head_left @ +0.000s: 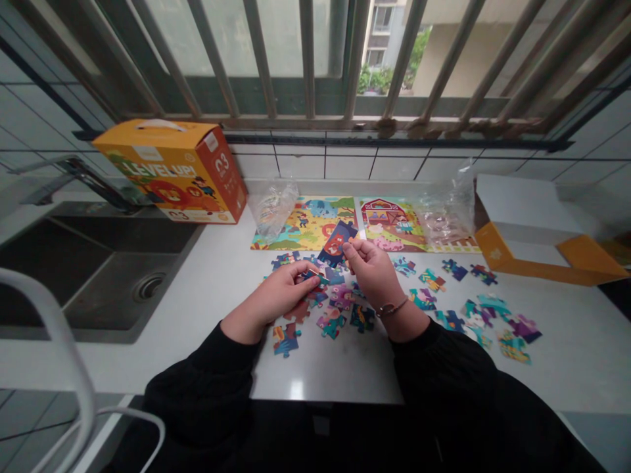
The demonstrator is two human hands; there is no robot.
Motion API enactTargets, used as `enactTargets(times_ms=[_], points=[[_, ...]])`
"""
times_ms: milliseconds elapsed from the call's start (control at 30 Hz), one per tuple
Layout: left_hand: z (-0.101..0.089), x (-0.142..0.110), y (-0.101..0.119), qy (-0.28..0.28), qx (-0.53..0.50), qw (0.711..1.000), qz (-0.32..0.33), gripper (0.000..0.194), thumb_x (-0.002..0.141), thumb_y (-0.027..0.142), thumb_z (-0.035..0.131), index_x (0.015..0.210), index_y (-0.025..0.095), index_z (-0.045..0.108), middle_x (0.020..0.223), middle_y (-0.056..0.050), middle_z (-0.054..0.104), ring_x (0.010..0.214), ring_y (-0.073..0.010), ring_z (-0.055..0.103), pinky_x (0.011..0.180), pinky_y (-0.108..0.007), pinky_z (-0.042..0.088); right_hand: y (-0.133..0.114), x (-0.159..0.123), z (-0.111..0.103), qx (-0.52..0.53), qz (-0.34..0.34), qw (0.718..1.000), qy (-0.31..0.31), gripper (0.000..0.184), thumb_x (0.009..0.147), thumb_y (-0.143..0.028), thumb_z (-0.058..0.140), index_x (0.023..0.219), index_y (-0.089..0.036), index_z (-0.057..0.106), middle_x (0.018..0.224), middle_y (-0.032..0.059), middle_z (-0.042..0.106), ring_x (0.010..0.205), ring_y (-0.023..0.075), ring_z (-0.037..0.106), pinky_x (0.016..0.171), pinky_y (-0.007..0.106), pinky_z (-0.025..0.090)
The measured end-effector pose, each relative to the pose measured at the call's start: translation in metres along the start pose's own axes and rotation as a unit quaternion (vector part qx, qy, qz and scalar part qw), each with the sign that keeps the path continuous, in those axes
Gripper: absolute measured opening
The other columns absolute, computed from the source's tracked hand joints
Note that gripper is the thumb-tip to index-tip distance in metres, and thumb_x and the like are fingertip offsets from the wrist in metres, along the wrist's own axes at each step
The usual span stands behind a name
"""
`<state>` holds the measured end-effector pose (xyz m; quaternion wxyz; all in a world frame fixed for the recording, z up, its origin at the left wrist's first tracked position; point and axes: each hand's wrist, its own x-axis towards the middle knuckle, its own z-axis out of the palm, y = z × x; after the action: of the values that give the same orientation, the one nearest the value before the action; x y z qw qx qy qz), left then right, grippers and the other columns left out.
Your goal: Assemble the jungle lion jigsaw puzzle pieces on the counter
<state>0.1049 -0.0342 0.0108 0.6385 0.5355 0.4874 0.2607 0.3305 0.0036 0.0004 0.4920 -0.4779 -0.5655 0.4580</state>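
Observation:
My right hand (372, 268) pinches a dark blue card (336, 242) with an orange-red animal figure, lifted above the counter; its edge looks like that of joined puzzle pieces, but I cannot be sure. My left hand (292, 289) has a teal puzzle piece (320, 277) between thumb and fingers. Beneath and around both hands lie loose jigsaw pieces, among them a purple-pink piece (341, 297), a dark piece with orange marks (362, 318) and a blue-orange piece (286, 339). The fingers partly cover the pile.
Behind the pieces lie two picture boards, a jungle scene (315, 217) and a farm scene (392, 230), with clear plastic bags (446, 220) on them. An orange box (170, 174) stands beside the sink (116, 282). An opened orange-white box (532, 230) sits right, near scattered pieces (525, 327).

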Motion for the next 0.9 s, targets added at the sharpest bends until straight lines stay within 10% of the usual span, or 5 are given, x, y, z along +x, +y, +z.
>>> enactTargets(times_ms=[233,900], points=[[0.0007,-0.0026,0.0047,0.035,-0.016,0.999,0.003,0.052,0.081,0.048,0.094,0.112,0.023,0.060,0.063,0.004,0.070,0.036,-0.0114,0.053,0.039,-0.020,0.031,-0.0013,-0.0007,0.0007,-0.009,-0.001,0.999,-0.033,0.062,0.089,-0.087,0.067,0.081,-0.025,0.058,0.065,-0.0034,0.051,0.058,0.0148,0.044,0.056,0.030,0.038],[-0.0060,0.0002,0.0001,-0.014,0.117,0.993,-0.017,0.048,0.091,0.067,0.078,0.086,0.021,0.064,0.059,0.000,0.067,0.044,-0.0143,0.057,0.042,-0.024,0.034,-0.0009,-0.0051,0.0024,-0.089,-0.022,0.990,-0.109,0.050,0.096,-0.073,0.065,0.082,-0.025,0.060,0.072,-0.0003,0.063,0.063,0.0172,0.054,0.061,0.031,0.040]])
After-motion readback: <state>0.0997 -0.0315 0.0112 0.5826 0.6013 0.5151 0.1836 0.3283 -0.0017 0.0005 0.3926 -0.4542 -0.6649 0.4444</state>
